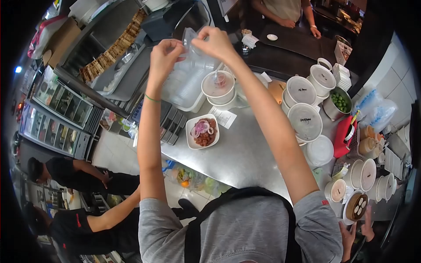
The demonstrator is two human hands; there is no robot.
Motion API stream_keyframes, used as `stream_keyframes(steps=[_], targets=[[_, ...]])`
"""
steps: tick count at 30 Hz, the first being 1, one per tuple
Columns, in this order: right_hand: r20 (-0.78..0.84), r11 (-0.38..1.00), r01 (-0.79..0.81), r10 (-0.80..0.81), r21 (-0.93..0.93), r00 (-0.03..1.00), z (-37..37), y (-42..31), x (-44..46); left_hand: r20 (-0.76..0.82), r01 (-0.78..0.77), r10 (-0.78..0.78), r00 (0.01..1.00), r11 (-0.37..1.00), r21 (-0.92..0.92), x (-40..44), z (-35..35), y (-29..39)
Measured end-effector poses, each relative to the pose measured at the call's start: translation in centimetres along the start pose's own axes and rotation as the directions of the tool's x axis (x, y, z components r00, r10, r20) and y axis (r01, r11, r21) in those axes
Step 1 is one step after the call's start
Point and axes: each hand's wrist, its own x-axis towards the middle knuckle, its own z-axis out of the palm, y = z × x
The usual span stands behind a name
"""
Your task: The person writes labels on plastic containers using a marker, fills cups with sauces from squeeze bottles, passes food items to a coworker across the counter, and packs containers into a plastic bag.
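Observation:
Both my arms reach out over the steel counter. My left hand [165, 58] has its fingers pinched at the left side of a clear plastic piece [188, 38]. Opposite it, my right hand [213, 43] grips the same clear plastic with curled fingers. Below them, stacked clear plastic containers [193, 85] lie in a white tub. A lidded white bowl [218, 84] stands just right of the tub. Nearer to me, a square white dish [202, 131] holds brown food topped with onion rings, beside a paper slip [222, 117].
Stacked lidded containers [305, 122] line the counter's right side, near a pot of green produce [338, 101] and a red container [344, 136]. Two people in black are at the left. Another person's hands [351, 232] are by a bamboo steamer [356, 206]. Someone stands across the counter.

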Motion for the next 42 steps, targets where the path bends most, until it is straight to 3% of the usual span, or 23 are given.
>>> stream_keyframes(steps=[3,5,7,9,13,14,15,16,17,19,20,21,22,24,25,26,29,31,33,35,36,38,42], targets=[[-0.038,0.995,-0.065,0.069,0.082,0.997,-1.4,2.8,-0.7,-0.028,0.164,-0.167,0.986,0.982,-0.093,0.3,-3.3,-1.8],[-0.003,0.967,-0.116,0.120,0.226,0.993,-2.9,2.7,-2.6,-0.135,0.280,-0.258,0.957,0.943,0.182,2.3,-7.3,-7.4],[0.067,0.892,-0.178,0.165,0.415,0.984,-4.1,1.3,-5.3,-0.272,0.451,-0.360,0.892,0.730,0.514,3.3,-8.2,-10.2],[0.144,0.833,-0.197,0.142,0.517,0.979,-5.4,-0.9,-8.5,-0.300,0.589,-0.509,0.807,0.660,0.466,4.2,-8.8,-15.0],[0.180,0.819,-0.139,0.045,0.557,0.983,-9.3,-4.2,-13.7,-0.384,0.695,-0.593,0.708,0.489,0.527,4.7,-8.9,-22.2],[0.164,0.833,-0.159,0.083,0.531,0.983,-10.4,-4.6,-14.5,-0.263,0.454,-0.487,0.833,0.330,0.828,6.0,-11.8,-30.3],[0.160,0.834,-0.166,0.094,0.526,0.983,-11.9,-4.9,-15.6,-0.278,0.394,-0.413,0.867,0.230,0.890,5.6,-11.1,-29.5],[0.141,0.843,-0.180,0.125,0.507,0.982,-13.8,-5.2,-16.9,-0.300,0.582,-0.530,0.793,0.513,0.631,3.5,-8.9,-23.7],[0.078,0.868,-0.223,0.211,0.443,0.974,-16.0,-5.7,-18.1,-0.136,0.238,-0.268,0.954,0.395,0.887,4.5,-9.2,-25.1],[-0.183,0.903,-0.042,0.132,0.427,0.974,-20.2,-6.9,-20.9,0.102,-0.005,-0.257,0.961,0.349,0.937,2.2,-3.2,-13.8],[-0.238,0.928,-0.077,0.173,0.364,0.956,-21.9,-7.2,-22.4,0.083,0.194,-0.372,0.924,0.647,0.737,2.2,-3.0,-14.2],[-0.240,1.000,-0.003,0.004,0.004,0.971,-23.5,-7.4,-23.7,0.215,0.212,-0.372,0.903,0.821,0.530,0.5,-0.5,-11.5],[-0.154,0.936,0.083,-0.143,-0.341,0.978,-24.5,-7.6,-24.7,0.382,0.195,-0.290,0.878,0.944,0.267,-3.0,3.2,-7.0],[-0.081,0.981,-0.049,0.034,-0.187,0.996,-22.0,-7.8,-27.0,0.608,0.225,-0.040,0.793,0.947,-0.231,-10.5,10.9,1.4],[-0.048,0.938,-0.018,0.002,-0.347,0.999,-20.5,-7.4,-28.0,0.669,0.263,0.105,0.736,0.866,-0.425,-13.7,13.8,4.4],[-0.005,0.870,0.020,-0.025,-0.492,1.000,-19.4,-7.0,-29.0,0.643,0.274,0.095,0.760,0.850,-0.450,-16.3,16.6,6.8],[0.094,0.834,-0.010,0.074,-0.552,0.993,-18.7,-6.5,-32.0,0.612,0.278,0.078,0.787,0.841,-0.465,-19.6,21.4,6.4],[0.038,0.842,-0.057,0.091,-0.537,0.995,-22.0,-7.0,-33.1,0.601,0.262,0.080,0.795,0.849,-0.459,-20.0,23.2,7.0],[-0.475,0.896,-0.350,0.191,-0.272,0.859,-25.1,-6.3,-34.6,0.795,0.484,0.053,0.605,0.767,-0.420,-20.9,24.6,9.0],[-0.558,0.926,-0.377,0.329,0.031,0.762,-27.6,-4.5,-36.1,0.789,0.448,0.142,0.598,0.757,-0.475,-22.0,28.4,10.9],[-0.553,0.931,-0.363,0.313,0.020,0.772,-29.2,-3.5,-36.7,0.780,0.442,0.173,0.602,0.741,-0.505,-22.1,30.8,11.4],[-0.528,0.804,-0.400,0.591,0.439,0.609,-31.7,-1.9,-37.8,0.756,0.395,0.224,0.616,0.742,-0.541,-22.3,35.7,11.3],[-0.651,0.830,-0.339,0.557,0.442,0.515,-35.1,-1.8,-38.7,0.739,0.402,0.151,0.656,0.759,-0.512,-23.6,39.9,11.9]])
